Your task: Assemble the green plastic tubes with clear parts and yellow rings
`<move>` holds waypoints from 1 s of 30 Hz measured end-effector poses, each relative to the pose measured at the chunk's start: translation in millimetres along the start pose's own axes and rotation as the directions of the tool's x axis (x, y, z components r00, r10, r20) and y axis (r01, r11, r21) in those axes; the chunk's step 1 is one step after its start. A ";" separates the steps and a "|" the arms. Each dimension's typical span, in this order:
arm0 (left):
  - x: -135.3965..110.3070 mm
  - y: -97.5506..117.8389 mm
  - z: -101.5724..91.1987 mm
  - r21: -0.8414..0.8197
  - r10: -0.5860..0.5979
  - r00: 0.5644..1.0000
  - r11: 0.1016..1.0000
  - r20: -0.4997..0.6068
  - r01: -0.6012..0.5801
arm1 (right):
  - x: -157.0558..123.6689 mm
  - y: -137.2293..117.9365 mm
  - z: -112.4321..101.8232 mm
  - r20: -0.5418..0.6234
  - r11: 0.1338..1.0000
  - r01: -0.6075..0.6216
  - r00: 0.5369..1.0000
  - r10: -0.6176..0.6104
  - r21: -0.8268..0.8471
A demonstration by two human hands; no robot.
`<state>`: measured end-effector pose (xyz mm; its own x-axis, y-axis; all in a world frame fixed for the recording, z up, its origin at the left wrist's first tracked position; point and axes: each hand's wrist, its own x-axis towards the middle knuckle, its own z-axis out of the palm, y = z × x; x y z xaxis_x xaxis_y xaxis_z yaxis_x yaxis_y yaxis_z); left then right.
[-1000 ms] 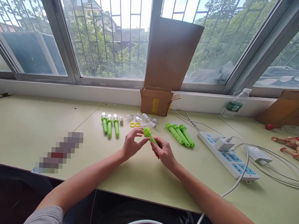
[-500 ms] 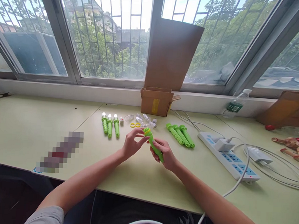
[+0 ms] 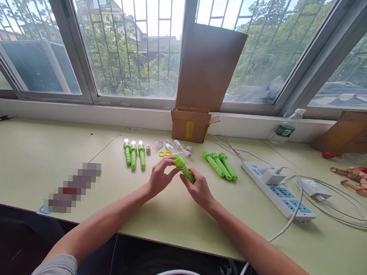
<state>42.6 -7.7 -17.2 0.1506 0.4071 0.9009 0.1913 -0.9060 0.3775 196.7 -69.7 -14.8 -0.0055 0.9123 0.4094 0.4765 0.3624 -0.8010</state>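
Both hands are on a green plastic handle (image 3: pixel 185 170) with a yellow ring around its wide end, held tilted above the table. My left hand (image 3: pixel 163 178) pinches the ringed end between thumb and fingers. Around the narrower lower end, my right hand (image 3: pixel 199 189) is closed, hiding part of it. Just beyond lie two yellow rings (image 3: pixel 161 154) and several clear plastic pieces (image 3: pixel 170 145). Three green handles with white tops (image 3: pixel 133 155) lie to the left, beside a small white-and-red part (image 3: pixel 148 148). Three more green handles (image 3: pixel 219 166) lie to the right.
A cardboard box (image 3: pixel 188 127) stands against the window sill. On the right are a white power strip (image 3: pixel 279 191) with plugs and looping cables, a plastic bottle (image 3: pixel 286 128) and jointed wooden pieces (image 3: pixel 353 175). A blurred patch (image 3: pixel 76 187) covers something at the left.
My right hand has shifted up the green handle toward its ringed end, and its fingers have changed position. The left hand still pinches that end. The view has moved slightly.
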 end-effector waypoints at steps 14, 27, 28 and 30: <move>-0.6 -0.4 2.1 -0.035 -0.064 0.998 0.997 0.026 0.065 | 1.0 6.9 2.9 0.086 0.962 -0.134 0.989 0.117 0.239; -0.9 1.0 3.9 -0.075 -0.067 0.997 0.995 0.026 0.069 | -0.7 -1.4 -0.5 0.249 0.851 -0.289 0.949 0.194 0.438; -0.7 1.5 3.7 -0.083 -0.066 0.997 0.994 0.028 0.068 | -0.6 -1.5 -0.9 0.248 0.850 -0.282 0.951 0.185 0.445; -0.4 2.4 3.5 -0.096 -0.063 0.997 0.993 0.038 0.066 | -0.3 -1.2 -1.5 0.253 0.843 -0.272 0.953 0.167 0.465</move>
<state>46.3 -9.7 -17.4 0.1749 0.4671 0.8667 0.1064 -0.8841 0.4550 197.5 -70.7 -13.3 -0.1482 0.9782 0.1455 -0.0058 0.1463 -0.9892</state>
